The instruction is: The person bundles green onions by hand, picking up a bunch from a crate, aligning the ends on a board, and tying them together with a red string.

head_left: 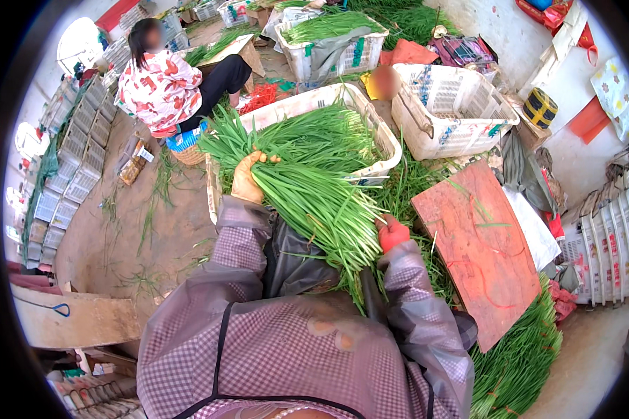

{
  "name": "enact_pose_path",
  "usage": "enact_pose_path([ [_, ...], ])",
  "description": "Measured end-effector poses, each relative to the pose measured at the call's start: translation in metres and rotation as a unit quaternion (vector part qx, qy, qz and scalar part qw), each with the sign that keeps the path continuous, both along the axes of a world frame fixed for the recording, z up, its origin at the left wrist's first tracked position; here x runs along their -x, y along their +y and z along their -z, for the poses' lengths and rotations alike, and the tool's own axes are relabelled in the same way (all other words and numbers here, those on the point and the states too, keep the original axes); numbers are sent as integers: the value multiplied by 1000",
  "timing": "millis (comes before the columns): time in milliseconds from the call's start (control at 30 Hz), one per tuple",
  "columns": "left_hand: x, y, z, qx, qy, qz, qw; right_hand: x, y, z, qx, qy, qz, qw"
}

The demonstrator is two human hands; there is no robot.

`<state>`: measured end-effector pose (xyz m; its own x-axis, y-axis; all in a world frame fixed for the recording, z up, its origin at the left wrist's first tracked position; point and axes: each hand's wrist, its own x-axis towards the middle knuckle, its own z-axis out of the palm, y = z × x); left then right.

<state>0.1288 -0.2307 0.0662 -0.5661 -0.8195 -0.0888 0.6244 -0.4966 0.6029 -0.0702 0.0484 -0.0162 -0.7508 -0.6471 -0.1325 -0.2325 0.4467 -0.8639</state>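
My left hand (248, 180), in a tan glove, is wrapped round a thick bunch of green chives (321, 202) near its leafy end. The bunch slants across my lap, its pale stem ends pointing to the lower right. At those ends is my right hand (394, 234), in a red glove with bare fingertips, its fingers pinched against the outermost stems. Just beyond the bunch stands a white plastic crate (388, 140) holding more loose chives (328, 133).
Right of me lies a reddish board (482, 251) with scraps on it, beside piled chives (517, 356). A white crate (454, 133) stands at the far right, another full of greens (332, 59) behind. A person in a patterned top (161, 91) sits at the far left, near stacked crates (80, 153).
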Motion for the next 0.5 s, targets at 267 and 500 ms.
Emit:
enact_pose_path([
  [267, -18, -38, 43, -74, -51, -106, 990, 74, 104, 47, -105, -46, 109, 987],
  [500, -25, -29, 41, -89, -74, -135, 984, -43, 20, -116, 14, 392, -173, 903],
])
